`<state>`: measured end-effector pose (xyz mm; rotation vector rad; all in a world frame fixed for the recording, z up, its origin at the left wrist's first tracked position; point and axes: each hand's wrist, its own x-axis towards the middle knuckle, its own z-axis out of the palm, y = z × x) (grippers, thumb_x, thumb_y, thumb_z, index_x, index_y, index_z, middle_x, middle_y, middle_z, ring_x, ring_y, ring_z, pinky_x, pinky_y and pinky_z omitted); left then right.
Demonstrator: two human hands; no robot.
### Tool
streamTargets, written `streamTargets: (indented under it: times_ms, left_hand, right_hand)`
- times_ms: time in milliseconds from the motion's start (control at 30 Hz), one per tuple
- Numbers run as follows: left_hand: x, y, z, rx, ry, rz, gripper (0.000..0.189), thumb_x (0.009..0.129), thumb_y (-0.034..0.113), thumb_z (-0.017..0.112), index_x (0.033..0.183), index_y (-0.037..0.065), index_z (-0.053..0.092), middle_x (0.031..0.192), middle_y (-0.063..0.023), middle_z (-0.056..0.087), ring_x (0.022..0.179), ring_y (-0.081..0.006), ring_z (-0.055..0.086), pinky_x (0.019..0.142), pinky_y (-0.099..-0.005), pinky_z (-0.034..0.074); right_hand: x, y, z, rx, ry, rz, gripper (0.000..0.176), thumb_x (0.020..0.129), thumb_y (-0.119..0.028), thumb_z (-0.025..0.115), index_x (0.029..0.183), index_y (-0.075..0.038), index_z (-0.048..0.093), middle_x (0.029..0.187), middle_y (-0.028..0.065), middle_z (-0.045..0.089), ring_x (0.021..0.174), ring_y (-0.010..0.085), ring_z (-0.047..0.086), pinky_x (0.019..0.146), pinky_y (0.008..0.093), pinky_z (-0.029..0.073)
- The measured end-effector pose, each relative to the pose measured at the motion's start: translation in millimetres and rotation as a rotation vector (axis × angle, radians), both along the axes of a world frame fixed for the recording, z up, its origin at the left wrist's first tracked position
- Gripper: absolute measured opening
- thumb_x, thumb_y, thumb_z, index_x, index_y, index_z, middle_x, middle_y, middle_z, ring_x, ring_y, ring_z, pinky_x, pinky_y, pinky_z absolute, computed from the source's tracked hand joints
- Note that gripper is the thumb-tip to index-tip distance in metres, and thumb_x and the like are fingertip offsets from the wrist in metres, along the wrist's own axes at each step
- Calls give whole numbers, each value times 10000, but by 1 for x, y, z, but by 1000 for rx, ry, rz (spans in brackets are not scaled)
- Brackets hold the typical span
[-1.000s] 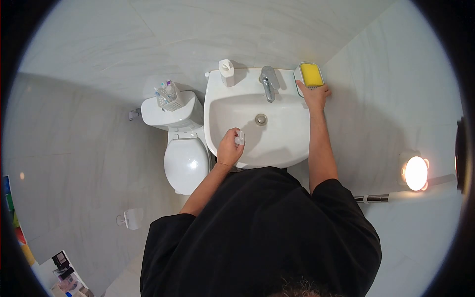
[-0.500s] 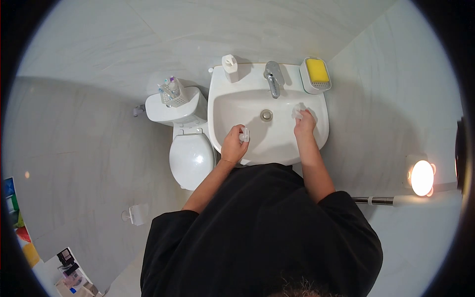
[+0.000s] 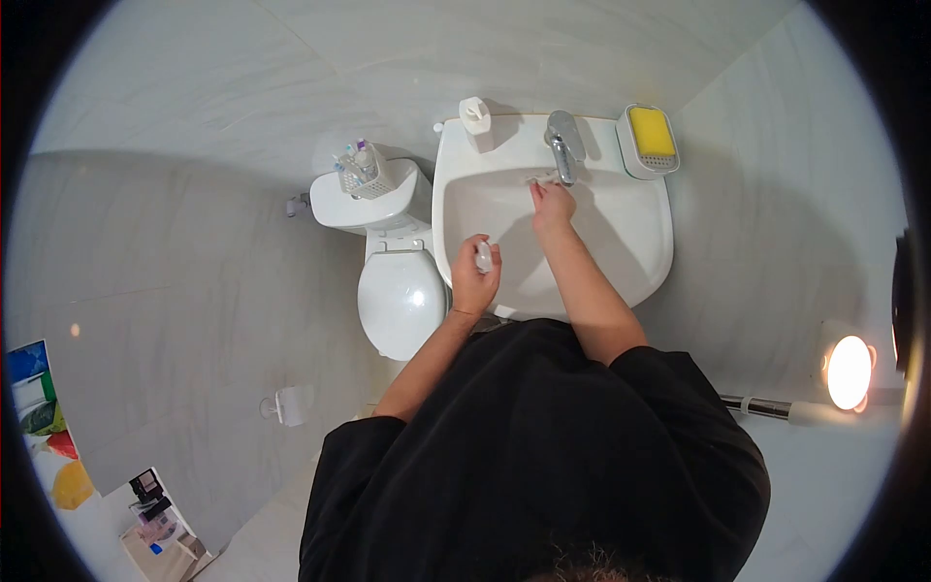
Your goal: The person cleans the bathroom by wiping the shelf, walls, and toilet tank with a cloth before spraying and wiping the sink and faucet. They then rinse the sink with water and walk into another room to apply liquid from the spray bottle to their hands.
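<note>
My right hand [image 3: 554, 207] reaches across the white sink [image 3: 635, 238] to the back wall of the basin. Its fingers press a crumpled white tissue or wipe [image 3: 541, 178] there, just below the chrome faucet [image 3: 562, 141]. Over the basin's left front rim, my left hand [image 3: 472, 283] is closed around a small clear-white object [image 3: 483, 256], perhaps a little bottle. Most of that object is hidden by the fingers, so its kind cannot be told.
A white pump dispenser [image 3: 477, 131] stands on the sink's back left corner. At the right corner sits a white holder [image 3: 632, 160] with a yellow sponge [image 3: 653, 131]. Left of the sink is a toilet [image 3: 398, 306], with a basket [image 3: 376, 182] of toothbrushes on its tank.
My right hand has moved with the tissue from the basin's right side to the back wall under the faucet. My left hand keeps its grip near the front left. The view has shifted slightly.
</note>
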<state>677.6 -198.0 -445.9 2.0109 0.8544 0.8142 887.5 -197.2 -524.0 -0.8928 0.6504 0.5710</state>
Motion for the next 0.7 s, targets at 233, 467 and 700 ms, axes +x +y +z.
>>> streamTargets:
  times_ms: [233, 467, 700]
  left_hand:
    - [-65, 28, 37, -205, -175, 291, 199, 947, 56, 599, 1128, 0, 539, 876, -53, 607, 788, -133, 603, 733, -293, 503]
    - [-130, 31, 22, -292, -165, 538, 229, 968, 99, 588, 1149, -11, 499, 911, -67, 589, 782, -143, 597, 737, -299, 492]
    - [-184, 6, -64, -289, 230, 587, 258, 945, 179, 637, 1074, -31, 559, 851, -120, 647, 730, -181, 621, 694, -344, 516]
  right_hand:
    - [-47, 53, 6, -171, -154, 209, 250, 849, 26, 680, 1055, 9, 539, 1035, 110, 595, 906, 231, 631, 821, 349, 584]
    - [-108, 86, 3, -594, -634, 635, 174, 803, -95, 758, 872, -14, 620, 863, 82, 641, 786, 201, 634, 750, 323, 518]
    - [-106, -6, -19, -371, -982, 1449, 184, 709, -192, 737, 794, -38, 680, 740, 121, 685, 692, 256, 654, 671, 374, 512]
